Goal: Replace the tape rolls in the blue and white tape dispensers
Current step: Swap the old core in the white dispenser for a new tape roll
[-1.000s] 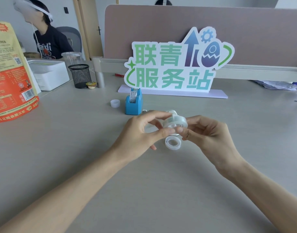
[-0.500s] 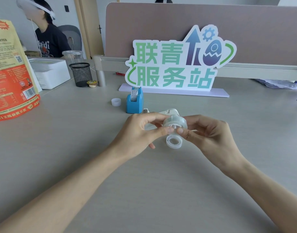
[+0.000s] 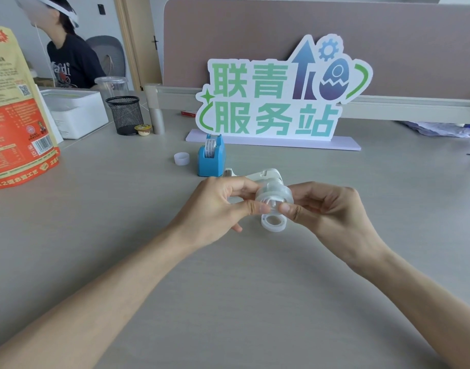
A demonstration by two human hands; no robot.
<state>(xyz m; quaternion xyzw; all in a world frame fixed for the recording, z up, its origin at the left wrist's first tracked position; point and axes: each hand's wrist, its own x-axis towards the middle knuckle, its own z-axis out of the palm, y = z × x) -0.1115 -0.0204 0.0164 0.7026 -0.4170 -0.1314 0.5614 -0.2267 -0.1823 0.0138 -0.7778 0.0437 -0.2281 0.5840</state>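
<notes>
**At the grey desk, a fresh tape roll is meeting its hub**

On the grey desk [image 3: 122, 235], in front of a green-lettered standing sign [image 3: 276, 102], a person is working with both hands raised just above the surface. The left hand [image 3: 217, 209] and the right hand [image 3: 327, 209] are each pinching opposite sides of a clear tape roll [image 3: 275, 195], thumbs pressing at a white spoked hub [image 3: 272, 205] in its centre. The white dispenser [image 3: 265, 175] is lying just behind the hands, partly hidden; the blue dispenser [image 3: 211, 158] is standing further back with a roll already seated. A second clear roll [image 3: 273, 222] is resting on the desk directly below the held one, and a small white core [image 3: 181, 158] is sitting beside the blue dispenser. The hub appears to be going into the roll: keeping it square to the bore and pressing evenly with both thumbs should stop it from jamming crooked.
</notes>
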